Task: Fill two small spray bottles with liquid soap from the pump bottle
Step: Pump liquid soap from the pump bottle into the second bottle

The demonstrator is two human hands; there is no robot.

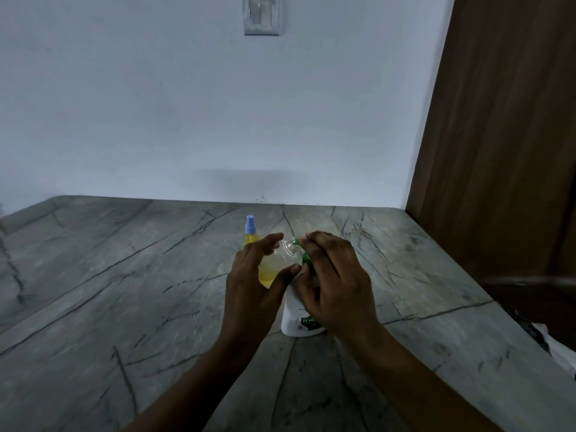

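— Can the label on the pump bottle [294, 313] be read?

— No. The head camera shows a green mark and a line of dark print on its white body, too small to read.

— And the hands?

— The right hand [333, 282] sits on top of it, fingers curled down over the green pump head [305, 258]. The left hand [255, 275], just left of the pump bottle, wraps fingers and thumb round the open spray bottle [271, 266], which is tilted with its threaded neck at the spout.

— Contents?

— Yellow liquid pools in its lower part. Behind and left of the pump bottle, the capped spray bottle [250, 227], blue-topped, stands on the grey counter [124, 275], holding yellow liquid too.
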